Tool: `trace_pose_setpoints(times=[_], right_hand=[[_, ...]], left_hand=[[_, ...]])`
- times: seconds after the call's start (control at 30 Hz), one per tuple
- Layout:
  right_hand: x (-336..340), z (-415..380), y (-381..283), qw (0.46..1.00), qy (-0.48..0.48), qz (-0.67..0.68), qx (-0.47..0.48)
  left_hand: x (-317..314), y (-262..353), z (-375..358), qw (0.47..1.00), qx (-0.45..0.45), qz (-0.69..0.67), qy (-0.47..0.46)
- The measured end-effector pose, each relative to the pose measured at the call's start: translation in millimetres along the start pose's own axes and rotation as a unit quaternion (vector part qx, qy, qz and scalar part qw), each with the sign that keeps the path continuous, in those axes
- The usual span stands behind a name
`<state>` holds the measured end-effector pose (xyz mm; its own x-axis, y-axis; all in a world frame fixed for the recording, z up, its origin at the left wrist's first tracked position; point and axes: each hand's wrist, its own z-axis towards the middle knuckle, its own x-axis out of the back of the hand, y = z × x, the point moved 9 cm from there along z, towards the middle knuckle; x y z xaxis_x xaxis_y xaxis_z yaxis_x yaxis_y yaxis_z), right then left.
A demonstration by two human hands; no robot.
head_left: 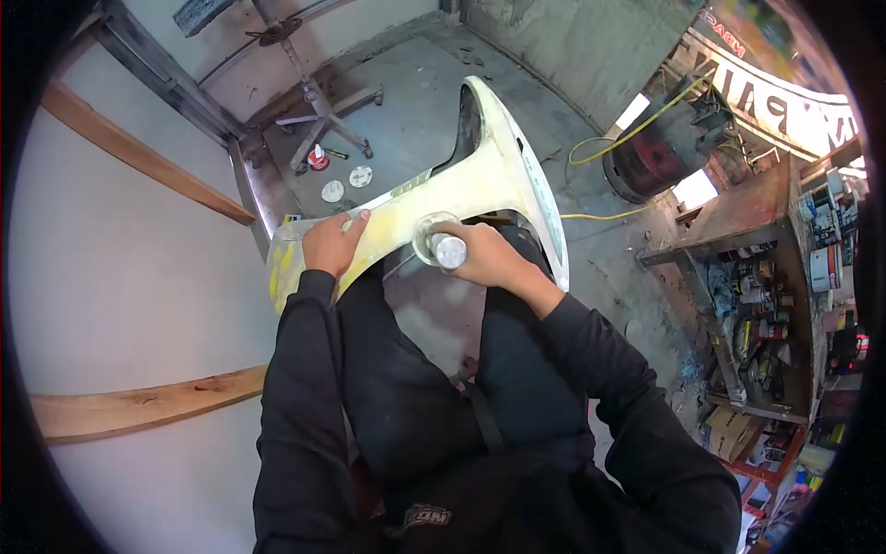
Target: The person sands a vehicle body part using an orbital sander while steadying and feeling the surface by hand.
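Note:
A large curved panel [480, 180], off-white with yellowish patches, lies across my thighs. My left hand [332, 246] rests on its left part, thumb apart from the other fingers, which lie over the panel. On the panel's near edge, my right hand [484, 254] is wrapped round a round sanding tool [449, 250] with a silvery cylindrical end. The tool's round pad touches the panel. The fingers of my right hand are partly hidden behind the tool.
A wheeled stand [318, 106] is at the back left, near a red and white container [318, 159] and two discs on the floor. A dark red tank [646, 157] with a yellow hose stands at right, beside wooden shelves [738, 222] holding cans.

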<state>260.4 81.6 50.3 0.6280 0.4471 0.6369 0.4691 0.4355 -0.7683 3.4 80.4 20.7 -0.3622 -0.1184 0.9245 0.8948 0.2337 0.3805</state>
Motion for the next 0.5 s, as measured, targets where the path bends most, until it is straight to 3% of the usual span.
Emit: trace_pose_setpoints(times=[0.4,0.5], right_hand=[[7.7,-9.6,12.3,1.0,0.013,0.024,0.002],[28.1,-13.4,20.4,0.997,0.065,0.014,-0.043]], left_hand=[[-5.7,-4.8,2.1,1.0,-0.003,-0.008,0.001],[-1.9,6.7,-5.2,0.998,-0.069,-0.011,-0.009]])
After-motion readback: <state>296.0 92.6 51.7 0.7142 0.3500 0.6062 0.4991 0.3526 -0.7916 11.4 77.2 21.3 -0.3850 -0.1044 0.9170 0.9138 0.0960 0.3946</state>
